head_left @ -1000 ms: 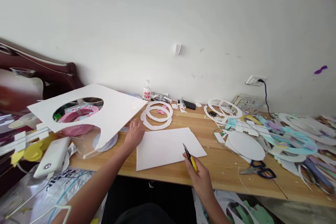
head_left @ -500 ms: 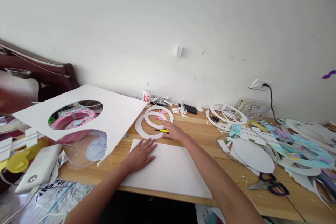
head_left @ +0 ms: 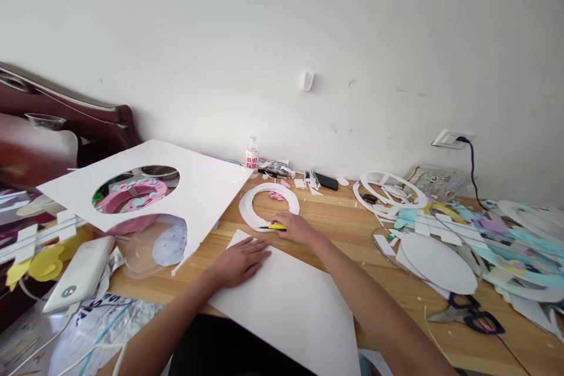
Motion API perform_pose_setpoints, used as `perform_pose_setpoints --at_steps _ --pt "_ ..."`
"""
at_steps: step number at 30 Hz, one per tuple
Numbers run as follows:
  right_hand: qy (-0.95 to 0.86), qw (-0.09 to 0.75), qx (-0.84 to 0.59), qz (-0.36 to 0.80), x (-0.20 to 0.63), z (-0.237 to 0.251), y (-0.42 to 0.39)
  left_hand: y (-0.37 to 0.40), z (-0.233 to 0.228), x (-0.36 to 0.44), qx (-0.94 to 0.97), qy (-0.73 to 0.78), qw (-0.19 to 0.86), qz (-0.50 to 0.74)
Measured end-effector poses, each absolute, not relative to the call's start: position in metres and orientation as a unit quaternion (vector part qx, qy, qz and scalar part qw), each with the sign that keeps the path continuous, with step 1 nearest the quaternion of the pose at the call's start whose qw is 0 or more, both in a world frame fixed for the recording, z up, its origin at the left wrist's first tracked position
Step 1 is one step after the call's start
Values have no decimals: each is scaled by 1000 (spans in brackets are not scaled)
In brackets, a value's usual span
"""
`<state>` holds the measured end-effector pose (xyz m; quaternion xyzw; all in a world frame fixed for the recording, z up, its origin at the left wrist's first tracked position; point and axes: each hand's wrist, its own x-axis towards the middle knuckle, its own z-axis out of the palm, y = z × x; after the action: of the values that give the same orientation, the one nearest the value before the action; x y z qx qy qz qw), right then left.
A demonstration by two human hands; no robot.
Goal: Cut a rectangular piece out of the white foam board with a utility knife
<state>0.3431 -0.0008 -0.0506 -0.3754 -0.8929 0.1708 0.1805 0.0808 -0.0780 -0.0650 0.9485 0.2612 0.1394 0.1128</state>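
Note:
My left hand (head_left: 241,261) lies flat, fingers extended, on the upper left corner of a white sheet of board (head_left: 304,308). The sheet sits at an angle on the table's front edge and hangs over it. My right hand (head_left: 296,229) is closed around a yellow craft knife (head_left: 277,227), its blade pointing left. Under the knife and fingertips are white board rings (head_left: 292,202), one lying nearly over the other, just beyond the sheet. A pink scrap (head_left: 277,195) shows inside the rings.
A large white board with a round cut-out (head_left: 207,182) stands raised on the left, near a power bank (head_left: 79,276). A bottle (head_left: 252,158) and black phone (head_left: 326,181) are by the wall. Scissors (head_left: 469,312), white discs (head_left: 440,261) and coloured cut-outs lie right.
The two rings, offset before, now nearly line up, with my right hand and the knife still at them. The white sheet has turned clockwise, its right end swinging toward me under my left hand.

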Motion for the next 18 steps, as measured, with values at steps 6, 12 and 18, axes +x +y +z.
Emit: perform_pose_setpoints --at_steps 6,12,18 --pt "-868 230 -422 122 382 -42 -25 -80 -68 73 938 307 95 133" --pt "-818 206 -530 93 440 -63 -59 -70 -79 72 898 406 76 155" --pt "-753 147 -639 63 484 -77 -70 -66 -84 75 877 446 70 164"
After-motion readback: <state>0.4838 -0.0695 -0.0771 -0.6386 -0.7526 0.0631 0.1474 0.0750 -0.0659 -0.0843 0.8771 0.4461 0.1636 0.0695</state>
